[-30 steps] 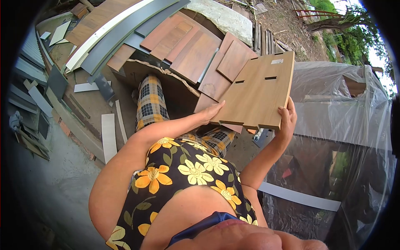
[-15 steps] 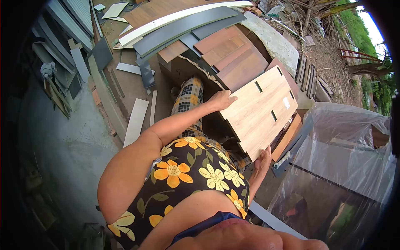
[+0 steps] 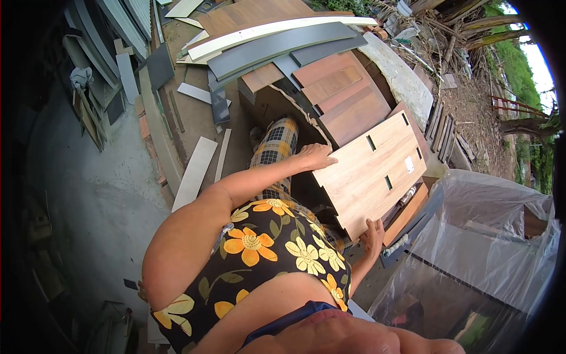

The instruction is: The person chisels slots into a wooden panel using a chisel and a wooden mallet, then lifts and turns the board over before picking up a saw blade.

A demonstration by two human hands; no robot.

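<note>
A light wood-grain board with dark slots, a small white label and notched edges lies tilted in front of me. My left hand grips its near left corner, thumb on the top face and the other fingers out of sight beneath. At the lower corner, my right hand holds the edge with fingertips showing on the top face. Under and beyond the board sit reddish-brown wood panels. An orange-brown plank and a pale rod-like thing, partly covered, lie by its right edge.
Grey planks and a long white strip lie stacked farther off. Clear plastic sheeting drapes over something at right. Loose offcuts, such as a white board, lie on the floor at left. Debris and wooden slats are at upper right.
The view has shifted, so the surroundings sit lower and farther right. Both hands still hold the board; more of the plank and rod-like thing shows at its right edge.
</note>
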